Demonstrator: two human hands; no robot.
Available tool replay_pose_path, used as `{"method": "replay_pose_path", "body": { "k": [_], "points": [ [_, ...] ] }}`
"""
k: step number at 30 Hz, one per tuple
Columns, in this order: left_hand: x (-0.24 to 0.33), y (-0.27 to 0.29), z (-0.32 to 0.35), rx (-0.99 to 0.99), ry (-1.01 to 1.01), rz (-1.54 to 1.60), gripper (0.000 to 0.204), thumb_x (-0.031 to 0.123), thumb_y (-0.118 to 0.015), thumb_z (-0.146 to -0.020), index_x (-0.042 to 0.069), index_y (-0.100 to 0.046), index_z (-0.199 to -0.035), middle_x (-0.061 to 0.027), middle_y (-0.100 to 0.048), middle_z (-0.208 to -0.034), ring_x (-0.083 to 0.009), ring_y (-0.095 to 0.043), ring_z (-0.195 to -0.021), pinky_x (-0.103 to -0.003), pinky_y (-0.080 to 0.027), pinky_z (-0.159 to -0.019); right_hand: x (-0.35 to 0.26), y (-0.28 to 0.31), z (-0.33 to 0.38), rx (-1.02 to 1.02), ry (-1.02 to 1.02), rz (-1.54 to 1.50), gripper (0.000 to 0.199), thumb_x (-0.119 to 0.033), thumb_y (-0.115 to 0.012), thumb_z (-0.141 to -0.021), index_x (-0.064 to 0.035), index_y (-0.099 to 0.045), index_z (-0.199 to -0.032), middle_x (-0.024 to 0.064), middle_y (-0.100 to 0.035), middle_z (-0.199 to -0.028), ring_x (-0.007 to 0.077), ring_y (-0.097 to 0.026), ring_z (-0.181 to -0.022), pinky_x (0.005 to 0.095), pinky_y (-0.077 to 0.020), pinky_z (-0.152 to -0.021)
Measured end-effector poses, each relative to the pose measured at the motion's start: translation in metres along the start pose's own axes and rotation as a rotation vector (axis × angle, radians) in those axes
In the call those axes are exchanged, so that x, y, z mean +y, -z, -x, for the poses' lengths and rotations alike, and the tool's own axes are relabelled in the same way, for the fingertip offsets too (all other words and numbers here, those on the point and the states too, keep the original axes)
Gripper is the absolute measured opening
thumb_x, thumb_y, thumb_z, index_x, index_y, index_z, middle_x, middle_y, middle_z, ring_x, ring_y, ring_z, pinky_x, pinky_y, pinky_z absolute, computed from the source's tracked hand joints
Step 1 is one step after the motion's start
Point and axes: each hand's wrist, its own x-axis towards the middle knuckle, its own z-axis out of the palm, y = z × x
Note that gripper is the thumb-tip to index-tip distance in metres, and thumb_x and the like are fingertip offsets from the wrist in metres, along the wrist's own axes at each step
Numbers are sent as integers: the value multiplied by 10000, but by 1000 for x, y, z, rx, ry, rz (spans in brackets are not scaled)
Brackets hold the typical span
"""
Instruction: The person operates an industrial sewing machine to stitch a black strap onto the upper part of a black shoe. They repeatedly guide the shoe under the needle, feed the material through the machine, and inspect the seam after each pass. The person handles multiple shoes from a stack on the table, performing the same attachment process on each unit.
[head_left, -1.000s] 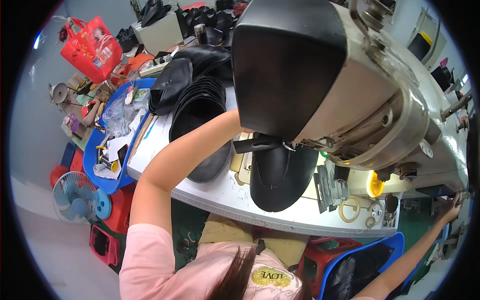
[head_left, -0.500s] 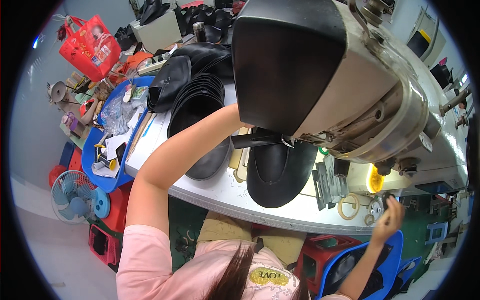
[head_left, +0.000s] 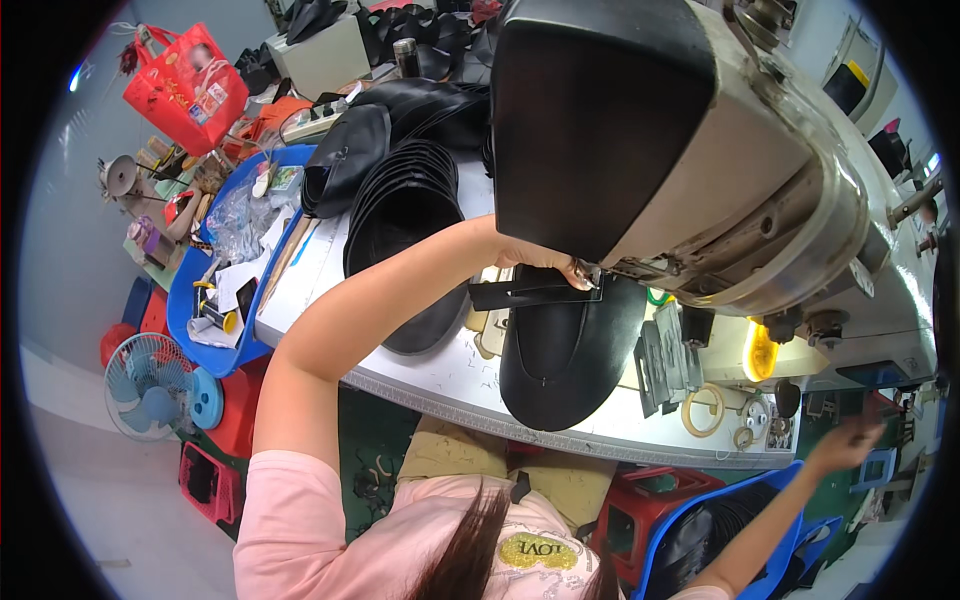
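1. I have my left grip [head_left: 548, 258] just under the black front cover of the sewing machine [head_left: 605, 130], bent over, with its fingertips bunched at the right-hand end of a narrow black strip [head_left: 530, 293]. They touch there, right beside the small metal parts below the machine head; whether they pinch the strip or only press on it, I cannot tell from this feed.

2. The black shoe upper [head_left: 600, 370] lies flat below the strip, nearer to the body than the left grip. Its rounded end points toward the wearer, a curved line shows across its middle, and its far end runs in under the machine, close beneath those fingertips.

3. My right grip [head_left: 848, 447] is well apart from the upper, out past the right end of the counter [head_left: 450, 375]. It is blurred, so I cannot tell whether it is open or closed, or whether it holds anything.

4. On the white counter I see a nested stack of black uppers [head_left: 400, 200] beyond the left forearm. Just right of the shoe upper lie flat dark grey pieces [head_left: 660, 365], with a tape ring [head_left: 687, 414] near them.

5. A blue tray [head_left: 183, 305] with plastic and paper sits at the counter's left. Below its right end, a blue bin [head_left: 655, 560] holds black pieces next to a red stool [head_left: 623, 512].
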Motion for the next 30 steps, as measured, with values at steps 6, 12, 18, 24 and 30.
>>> {"method": "replay_pose_path", "body": {
  "k": [6, 12, 18, 24, 30],
  "points": [
    [5, -2, 3, 11, 9, -21, 431, 71, -694, -647, 51, -551, -1053, -104, -547, -1045, -218, -470, -1003, -309, -358, -842, 265, 16, -106, -202, -554, 190, 503, -441, -424, -835, -30, -514, -1110, 133, -602, -897, 243, -558, -781, 330, -420, -668],
    [-8, 4, -1, -69, -58, 186, 299, 34, -686, -647, 53, -594, -931, -59, -586, -898, -155, -528, -839, -256, -403, -757, 320, 24, -141, -387, -437, 421, 474, -368, -481, -823, 6, -485, -1115, 123, -592, -939, 229, -564, -808, 322, -435, -655],
    [-7, 7, -2, -51, -99, 224, 272, 1, -670, -648, 38, -595, -907, -58, -590, -861, -148, -540, -800, -242, -420, -725, 217, 22, -92, -86, -369, 363, 350, -257, -528, -821, 4, -528, -1054, 117, -592, -945, 180, -571, -800, 281, -441, -652],
    [-15, 17, -9, 83, -129, 362, 268, -27, -656, -649, 25, -591, -903, -61, -590, -852, -149, -546, -791, -235, -431, -710, -3, 12, -51, 87, 24, 102, 171, -82, -501, -845, 17, -576, -963, 110, -605, -885, 130, -569, -740, 231, -443, -627],
    [-14, -29, 16, 345, -175, 738, 297, -84, -613, -654, -10, -562, -937, -66, -580, -872, -148, -558, -791, -214, -453, -693, -123, 5, 35, -478, -30, -349, 171, -97, -490, -820, 3, -587, -918, 67, -575, -703, 127, -521, -571, 213, -406, -523]
  ]
}}
